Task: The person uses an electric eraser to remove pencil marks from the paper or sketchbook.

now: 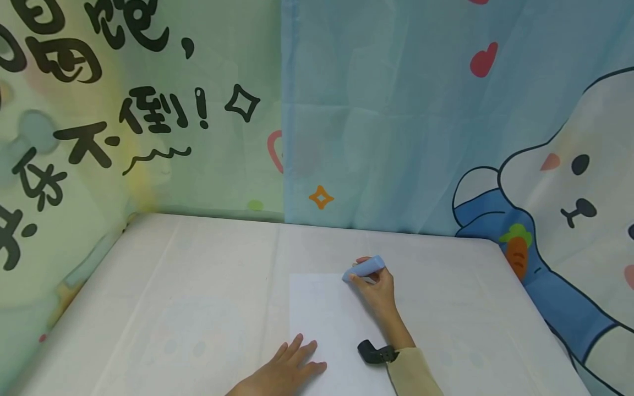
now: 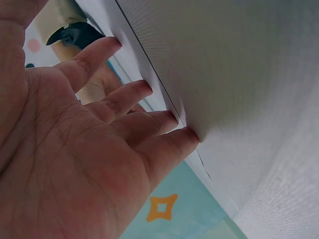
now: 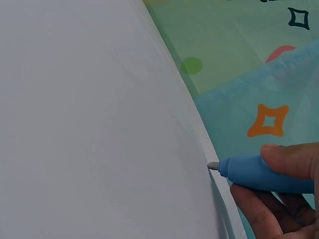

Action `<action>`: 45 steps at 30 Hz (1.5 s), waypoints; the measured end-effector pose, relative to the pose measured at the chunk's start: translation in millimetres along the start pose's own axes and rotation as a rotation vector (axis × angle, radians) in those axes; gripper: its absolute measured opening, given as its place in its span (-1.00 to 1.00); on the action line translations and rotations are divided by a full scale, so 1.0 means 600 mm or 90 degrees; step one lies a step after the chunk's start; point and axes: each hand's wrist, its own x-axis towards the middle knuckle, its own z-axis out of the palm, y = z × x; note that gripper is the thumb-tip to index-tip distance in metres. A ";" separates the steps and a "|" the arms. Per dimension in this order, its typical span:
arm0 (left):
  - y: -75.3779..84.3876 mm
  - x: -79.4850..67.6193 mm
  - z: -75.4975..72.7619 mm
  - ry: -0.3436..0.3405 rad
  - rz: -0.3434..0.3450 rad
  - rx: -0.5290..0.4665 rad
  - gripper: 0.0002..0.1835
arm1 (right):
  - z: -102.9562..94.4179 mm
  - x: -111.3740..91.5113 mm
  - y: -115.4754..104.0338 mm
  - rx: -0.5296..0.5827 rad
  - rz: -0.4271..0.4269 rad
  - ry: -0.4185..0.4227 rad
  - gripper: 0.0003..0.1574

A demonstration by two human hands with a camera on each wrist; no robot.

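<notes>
The right hand (image 1: 378,292) grips a blue pen (image 1: 365,268); should the left hand (image 1: 287,367), outstretched, press too lightly, the paper (image 1: 337,319) could skid.

Table (image 1: 198,286) is white on top, with light fold lines going from far edge toward near side. Directly on it, close to middle, lies one white paper sheet (image 1: 322,311); its near end is outside head view. Left hand (image 1: 283,371) with spread fingers touches paper, across its left edge.
</notes>
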 end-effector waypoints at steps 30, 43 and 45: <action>0.002 -0.003 0.002 0.020 0.000 -0.005 -0.30 | 0.002 -0.014 -0.050 -0.037 0.011 -0.024 -0.54; 0.002 -0.002 0.001 0.025 -0.002 -0.005 -0.32 | 0.000 -0.002 -0.005 -0.022 -0.004 -0.009 -0.55; 0.002 -0.002 0.001 0.025 -0.003 -0.004 -0.32 | 0.000 -0.002 -0.001 -0.024 -0.010 -0.007 -0.55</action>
